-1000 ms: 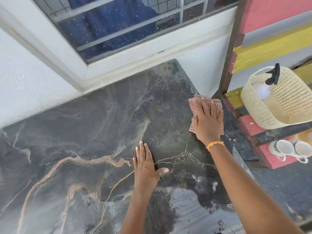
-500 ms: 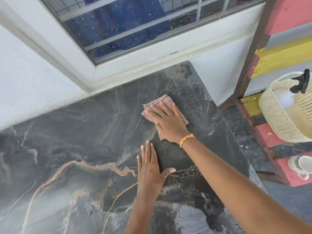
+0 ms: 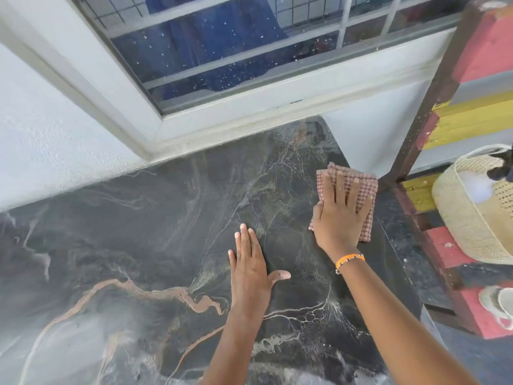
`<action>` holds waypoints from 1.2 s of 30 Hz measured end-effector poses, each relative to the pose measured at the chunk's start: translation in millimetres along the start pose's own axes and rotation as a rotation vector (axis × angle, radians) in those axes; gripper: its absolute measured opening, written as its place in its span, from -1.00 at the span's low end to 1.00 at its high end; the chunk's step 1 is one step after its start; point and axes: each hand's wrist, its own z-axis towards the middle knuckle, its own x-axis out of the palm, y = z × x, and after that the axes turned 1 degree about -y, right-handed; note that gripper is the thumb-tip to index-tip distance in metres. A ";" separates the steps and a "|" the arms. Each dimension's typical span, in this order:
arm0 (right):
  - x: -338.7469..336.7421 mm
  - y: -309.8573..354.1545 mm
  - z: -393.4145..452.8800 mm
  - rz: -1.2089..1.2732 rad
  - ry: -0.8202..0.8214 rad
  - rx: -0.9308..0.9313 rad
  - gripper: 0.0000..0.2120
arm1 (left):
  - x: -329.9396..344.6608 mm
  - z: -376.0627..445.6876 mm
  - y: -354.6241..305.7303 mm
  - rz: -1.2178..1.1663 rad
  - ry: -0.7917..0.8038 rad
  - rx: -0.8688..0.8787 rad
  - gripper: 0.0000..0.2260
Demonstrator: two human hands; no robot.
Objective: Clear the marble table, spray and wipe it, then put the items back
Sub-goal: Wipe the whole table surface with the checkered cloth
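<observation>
The dark marble table (image 3: 133, 234) with pale and copper veins fills the lower left and middle of the view. A folded pink checked cloth (image 3: 361, 182) lies at the table's right edge, near the far corner. My right hand (image 3: 341, 215) presses flat on that cloth, fingers spread, an orange band on the wrist. My left hand (image 3: 249, 268) rests palm down on the bare marble, fingers together, thumb out, holding nothing. A spray bottle (image 3: 497, 176) with a black trigger stands in a woven basket to the right.
A white wall and window frame (image 3: 211, 115) border the table's far side. To the right stands a red and yellow painted wooden shelf (image 3: 444, 245), holding the woven basket (image 3: 472, 226) and white cups (image 3: 499, 304) lower down.
My right hand has slid the cloth from the table's middle back toward the right edge, after going left before. My left hand stays planted on the marble.
</observation>
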 end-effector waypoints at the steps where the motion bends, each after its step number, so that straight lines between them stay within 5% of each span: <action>1: 3.0 9.7 -3.6 -0.012 0.005 -0.051 -0.43 | -0.4 0.4 -0.7 0.018 0.007 -0.006 0.00; 9: 18.8 100.0 43.7 -0.059 0.153 -0.593 -0.46 | -5.5 1.6 -5.4 0.041 0.045 -0.036 0.00; 17: 2.5 48.7 125.5 -0.026 0.071 -0.324 -0.47 | -7.4 0.2 -7.0 0.053 0.048 -0.044 0.00; 23: 3.8 31.2 89.7 0.020 0.007 0.003 -0.45 | -8.9 0.9 -7.0 0.100 0.059 -0.046 -0.01; 32: 26.8 122.1 72.1 -0.032 0.143 -0.599 -0.47 | -7.3 4.2 -7.2 0.113 0.078 -0.047 0.00; 36: 23.8 124.2 104.7 -0.040 0.141 -0.574 -0.47 | -5.8 2.1 -5.8 0.104 0.060 -0.040 0.00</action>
